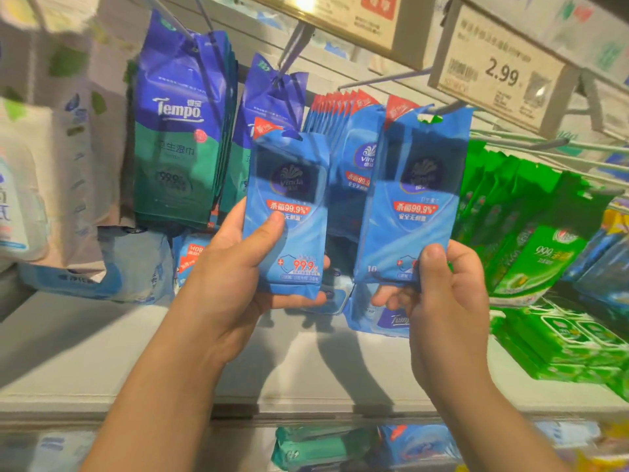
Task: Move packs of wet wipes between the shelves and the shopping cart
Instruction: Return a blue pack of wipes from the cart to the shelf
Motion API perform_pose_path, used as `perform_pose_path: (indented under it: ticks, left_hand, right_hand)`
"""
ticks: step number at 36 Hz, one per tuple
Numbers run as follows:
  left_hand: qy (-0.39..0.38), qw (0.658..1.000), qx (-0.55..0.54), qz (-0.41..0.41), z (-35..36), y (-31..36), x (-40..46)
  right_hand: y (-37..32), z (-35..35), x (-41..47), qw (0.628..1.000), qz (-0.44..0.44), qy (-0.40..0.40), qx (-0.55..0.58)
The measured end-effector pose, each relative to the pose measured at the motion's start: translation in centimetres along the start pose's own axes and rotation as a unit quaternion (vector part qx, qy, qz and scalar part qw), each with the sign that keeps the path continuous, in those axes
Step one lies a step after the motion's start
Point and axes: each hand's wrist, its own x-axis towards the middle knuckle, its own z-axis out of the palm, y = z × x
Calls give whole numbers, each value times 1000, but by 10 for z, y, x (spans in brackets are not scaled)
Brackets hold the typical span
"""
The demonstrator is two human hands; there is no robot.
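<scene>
Blue wipes pack (287, 212) sits gripped in the left hand (235, 267), left of the peg hook (442, 109). The right hand (439, 287) pinches a second pack (412, 206) hanging there; best slid straight along the hook.

- My left hand (238, 270) is bare, no glove, no ring or anything on the fingers I can see.
- Left thumbnail (277, 221) is short and plain, no polish.
- Left forearm (160, 386) is bare all the way down to the bottom edge of the shot, no sleeve, no watch, no bracelet.
- My right hand (442, 294) is the same deal, bare with nothing on it.
- Right thumbnail (430, 255) is trimmed short too, plain.
- Right forearm (493, 420) is also bare down to the frame edge, no cuff showing, so whatever top I've got on doesn't reach this far.
</scene>
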Motion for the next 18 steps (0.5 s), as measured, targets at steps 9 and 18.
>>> perform_pose_path:
  ticks: [9,18]
  left_hand:
    - [8,1000,13,11,-8,-2,1]
    - [1,1000,-18,9,-6,-1,-4]
  right_hand:
    - [12,30,20,996,84,-12,-35]
    - [20,38,29,985,169,-38,-6]
